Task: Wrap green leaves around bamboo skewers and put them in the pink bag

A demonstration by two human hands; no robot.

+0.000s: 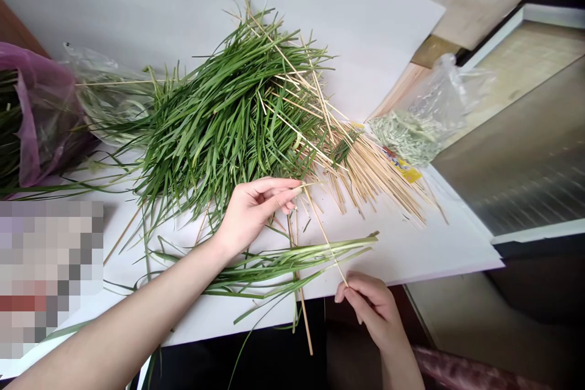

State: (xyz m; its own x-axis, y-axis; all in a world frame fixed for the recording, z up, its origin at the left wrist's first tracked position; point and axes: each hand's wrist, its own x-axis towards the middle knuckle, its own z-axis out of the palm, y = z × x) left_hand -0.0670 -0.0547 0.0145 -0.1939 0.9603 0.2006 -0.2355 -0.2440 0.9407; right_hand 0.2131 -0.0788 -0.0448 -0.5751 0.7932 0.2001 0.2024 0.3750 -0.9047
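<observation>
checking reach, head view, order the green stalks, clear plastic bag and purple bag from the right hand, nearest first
From the right hand, pinching a bamboo skewer:
1. Green stalks, just up and left, along the table's near edge.
2. Clear plastic bag, farther up, to the right.
3. Purple bag, farthest, at the left side.

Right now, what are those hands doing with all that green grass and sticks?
A person's right hand pinches one end of a thin wooden skewer; its other end reaches the fingertips of the left hand. A loose bunch of green leaves lies beneath it. Beyond sits a big heap of long green leaves mixed with more skewers, all on a white board.
</observation>
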